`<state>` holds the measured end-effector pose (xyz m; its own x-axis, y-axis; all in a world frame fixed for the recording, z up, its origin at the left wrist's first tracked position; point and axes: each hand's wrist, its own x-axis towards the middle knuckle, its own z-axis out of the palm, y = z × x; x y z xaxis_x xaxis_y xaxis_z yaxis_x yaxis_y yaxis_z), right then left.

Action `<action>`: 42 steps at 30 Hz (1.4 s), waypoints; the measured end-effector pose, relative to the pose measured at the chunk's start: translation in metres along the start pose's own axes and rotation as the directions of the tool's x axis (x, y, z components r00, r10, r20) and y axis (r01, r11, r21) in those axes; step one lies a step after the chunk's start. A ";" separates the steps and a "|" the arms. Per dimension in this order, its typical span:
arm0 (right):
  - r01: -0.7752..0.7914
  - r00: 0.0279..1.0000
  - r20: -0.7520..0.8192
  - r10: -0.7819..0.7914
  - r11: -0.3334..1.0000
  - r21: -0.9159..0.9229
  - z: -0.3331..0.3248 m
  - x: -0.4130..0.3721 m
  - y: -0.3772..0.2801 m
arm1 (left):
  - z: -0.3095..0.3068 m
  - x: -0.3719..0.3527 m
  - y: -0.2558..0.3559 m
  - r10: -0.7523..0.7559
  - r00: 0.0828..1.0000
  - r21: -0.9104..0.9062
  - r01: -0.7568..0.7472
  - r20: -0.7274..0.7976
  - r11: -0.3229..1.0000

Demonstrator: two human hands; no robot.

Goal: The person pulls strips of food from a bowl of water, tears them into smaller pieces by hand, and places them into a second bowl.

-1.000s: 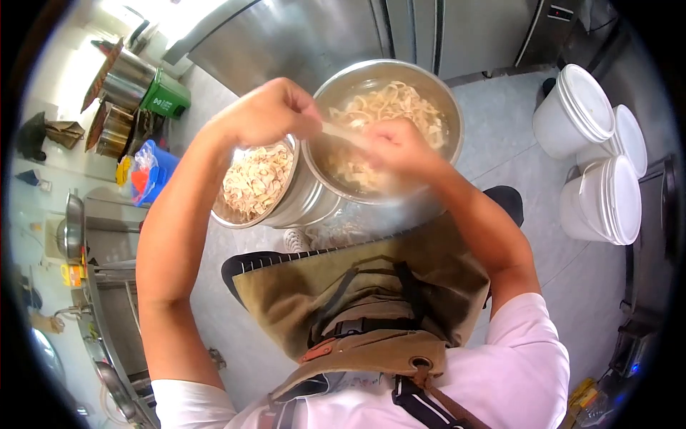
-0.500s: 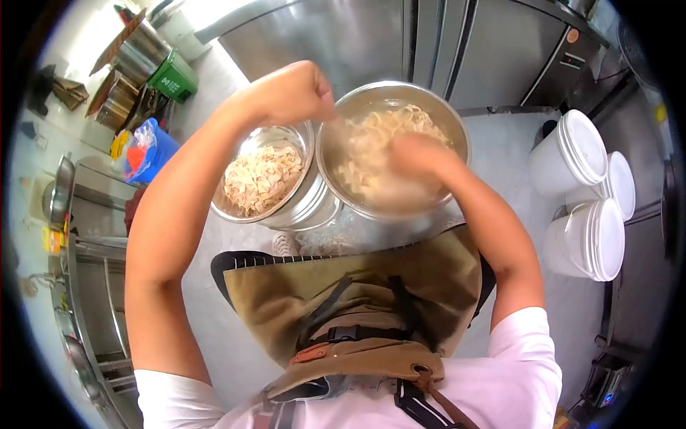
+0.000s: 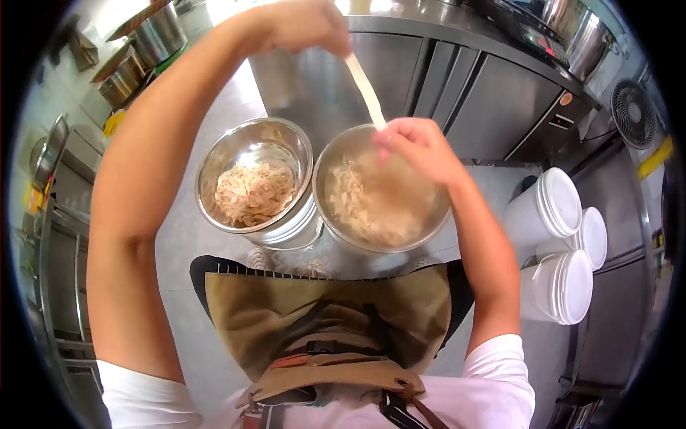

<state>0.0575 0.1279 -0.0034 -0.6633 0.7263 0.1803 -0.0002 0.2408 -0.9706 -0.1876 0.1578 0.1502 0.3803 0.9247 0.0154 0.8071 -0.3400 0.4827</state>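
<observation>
A long pale strip point(image 3: 366, 91) is stretched between my two hands, above the right steel bowl point(image 3: 319, 204). My left hand point(image 3: 309, 27), raised at the top of the view, is closed on its upper end. With fingers pinched, my right hand point(image 3: 418, 149) grips the lower end over that bowl. Cloudy water and pale strips point(image 3: 354, 204) fill the right bowl. Beside it, the left steel bowl point(image 3: 207, 168) holds a heap of pale, curled strips point(image 3: 255, 191) and sits on a white bucket point(image 3: 294, 232).
Several white lidded buckets point(image 3: 561, 202) stand at the right. Steel cabinets point(image 3: 493, 107) run along the back under a counter. A black fan point(image 3: 633, 112) is at the far right, and metal pots point(image 3: 158, 36) are at the upper left.
My left hand has risen away from the bowls. My right hand has come up out of the right bowl's contents, and a strip now spans both hands. The view has tilted upward.
</observation>
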 end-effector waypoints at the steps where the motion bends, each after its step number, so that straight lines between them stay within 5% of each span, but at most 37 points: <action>1: 0.009 1.000 -0.024 -0.009 1.000 0.019 -0.001 -0.004 0.006 | -0.009 -0.003 -0.001 -0.004 1.000 0.019 0.004 -0.025 1.000; 2: 0.000 1.000 -0.028 0.000 1.000 0.018 -0.003 -0.008 0.008 | -0.014 -0.005 -0.002 -0.006 0.999 0.039 0.008 -0.049 0.999; 3: -0.009 0.999 -0.033 0.010 1.000 0.019 -0.004 -0.012 0.009 | -0.021 -0.009 -0.002 -0.171 0.981 0.047 0.175 -0.092 0.983; 6: -0.002 1.000 -0.018 0.002 0.999 0.036 -0.010 -0.017 0.019 | -0.037 -0.016 -0.025 -0.147 0.965 0.212 0.193 -0.216 0.958; 9: -0.001 1.000 0.008 0.001 0.999 0.032 -0.015 -0.021 0.017 | -0.051 -0.008 -0.076 -0.174 0.930 -0.132 0.138 -0.324 0.982; 18: -0.014 0.999 0.051 0.010 0.997 0.078 -0.027 -0.004 -0.032 | -0.015 -0.013 -0.106 -0.380 0.821 -0.334 0.248 -0.426 0.909; 24: 0.136 0.987 -0.072 -0.144 0.985 -0.108 -0.036 0.029 -0.088 | 0.044 -0.017 -0.005 -0.238 0.965 -0.665 0.108 -0.108 0.739; 29: 0.250 0.945 -0.118 -0.306 0.904 -0.346 -0.051 0.052 -0.159 | 0.023 0.003 0.060 0.021 0.953 -0.607 -0.209 -0.302 0.766; 34: 0.196 0.942 -0.177 -0.284 0.897 -0.396 -0.061 0.048 -0.174 | 0.009 0.016 0.072 0.194 0.870 -0.440 -0.408 -0.454 0.800; 37: 0.132 0.962 -0.172 -0.214 0.910 -0.394 -0.063 0.042 -0.146 | 0.026 0.025 0.062 0.256 0.820 -0.252 -0.428 -0.512 0.868; 42: 0.033 0.981 -0.186 -0.057 0.991 -0.133 -0.049 0.028 -0.079 | 0.044 0.031 0.047 0.015 0.876 -0.395 -0.232 -0.481 0.889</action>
<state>0.0758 0.1611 0.0858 -0.5116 0.8183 0.2622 0.0776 0.3479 -0.9343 -0.1180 0.1625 0.1345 0.1279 0.8878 0.4421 0.4507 -0.4491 0.7715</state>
